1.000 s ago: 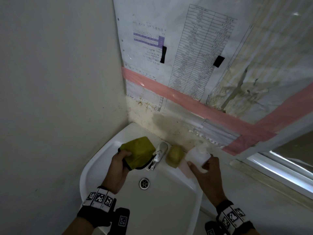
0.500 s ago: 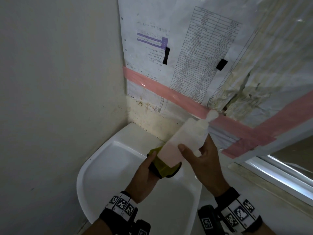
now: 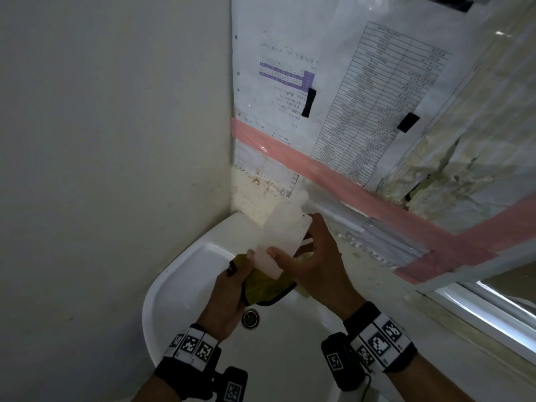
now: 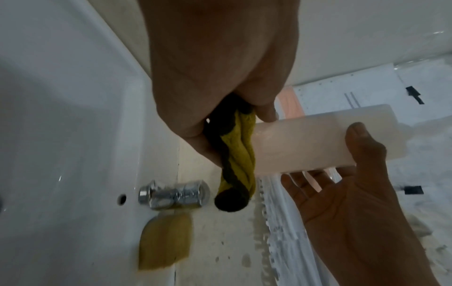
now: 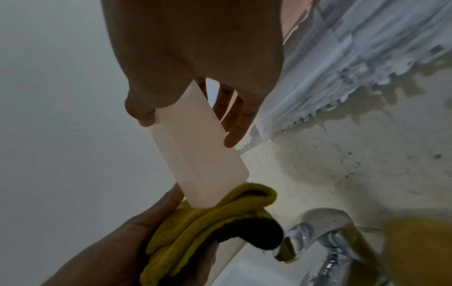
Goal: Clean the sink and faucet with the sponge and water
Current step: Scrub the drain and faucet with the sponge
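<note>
The right hand (image 3: 316,265) grips a pale bottle (image 3: 282,242) between thumb and fingers above the sink (image 3: 174,274). The bottle's long axis tilts, its cap toward the back wall and its base low, touching the yellow cloth (image 3: 261,285) bunched in the left hand's (image 3: 229,297) closed grasp over the basin. The faucet (image 4: 175,194) sits on the sink's back rim beneath both hands, a yellow sponge (image 4: 165,241) just beside it. Dispensing onto the cloth likely requires inverting the bottle.

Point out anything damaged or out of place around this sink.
The wall covering right of the papers is torn and stained. The wall strip above the sink is stained and flaking. A yellow sponge lies unused beside the faucet.
</note>
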